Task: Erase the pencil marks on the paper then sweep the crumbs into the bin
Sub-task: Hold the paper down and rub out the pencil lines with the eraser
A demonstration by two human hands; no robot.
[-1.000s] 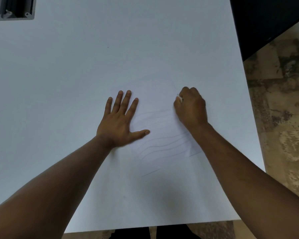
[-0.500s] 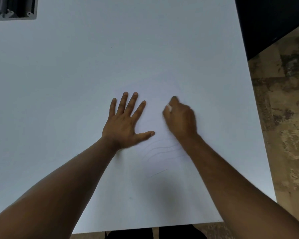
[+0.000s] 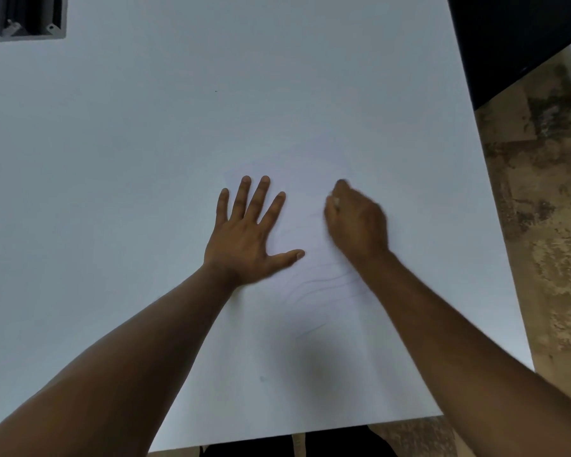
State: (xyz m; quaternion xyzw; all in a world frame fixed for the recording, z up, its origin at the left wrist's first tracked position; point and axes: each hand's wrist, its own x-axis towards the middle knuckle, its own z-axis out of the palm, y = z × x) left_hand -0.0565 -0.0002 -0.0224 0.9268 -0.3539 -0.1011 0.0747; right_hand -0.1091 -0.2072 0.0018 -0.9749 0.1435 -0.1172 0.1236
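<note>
A white sheet of paper [image 3: 310, 179] lies on the white table [image 3: 145, 159], barely distinct from it. Faint wavy pencil lines [image 3: 323, 282] cross its lower half. My left hand [image 3: 248, 232] lies flat with fingers spread on the sheet's left side. My right hand [image 3: 355, 221] is closed around a small white eraser [image 3: 336, 202], pressed on the paper's upper right part. The hand looks motion-blurred. No crumbs can be made out.
A grey box-like container [image 3: 23, 18] sits at the table's far left corner. A dark surface [image 3: 515, 37] is beyond the right edge, with mottled floor [image 3: 541, 225] to the right. The table's front edge runs near the bottom.
My right hand with the eraser moved left across the paper from its right edge, then back a little to the right. My left hand stayed flat in place.
</note>
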